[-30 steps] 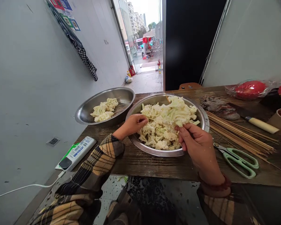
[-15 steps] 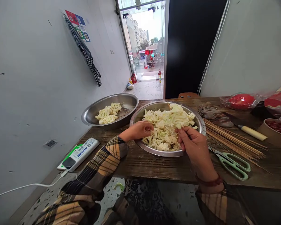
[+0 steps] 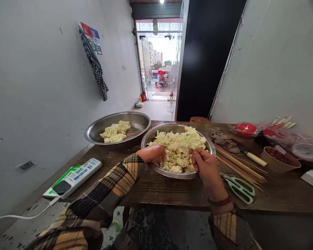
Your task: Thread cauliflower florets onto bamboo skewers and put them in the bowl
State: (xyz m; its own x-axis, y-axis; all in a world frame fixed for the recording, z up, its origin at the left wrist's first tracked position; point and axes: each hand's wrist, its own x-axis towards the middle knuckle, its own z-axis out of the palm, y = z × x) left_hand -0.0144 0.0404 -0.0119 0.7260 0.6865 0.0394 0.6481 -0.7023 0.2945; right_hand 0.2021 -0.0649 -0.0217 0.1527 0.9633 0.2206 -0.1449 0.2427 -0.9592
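Note:
A steel bowl (image 3: 210, 145) piled with cauliflower florets (image 3: 181, 159) stands in front of me. My left hand (image 3: 154, 153) reaches over its left rim, its curled fingers down against the florets. The fingertips are partly hidden, so what they grip cannot be made out. At the bowl's right side, my right hand (image 3: 203, 160) is closed in a pinch on the lower end of a cauliflower skewer (image 3: 191, 139), whose pale florets lean over the pile. Most of its stick is hidden. A second steel basin (image 3: 94, 133), to the left, holds several finished-looking cauliflower skewers (image 3: 114, 132).
Right of the bowl lie bamboo sticks (image 3: 237, 163), green-handled scissors (image 3: 241, 189), a knife (image 3: 255, 158) and a crumpled cloth (image 3: 225, 142). Farther right are a tub of red food (image 3: 279, 159) and a plastic-wrapped red item (image 3: 246, 129). A white device with a cable (image 3: 80, 177) sits at left.
My left hand has lowered from above the bowl's edge into the florets. My right hand keeps its pinch on the skewer. The view has shifted to the right and tilted up slightly.

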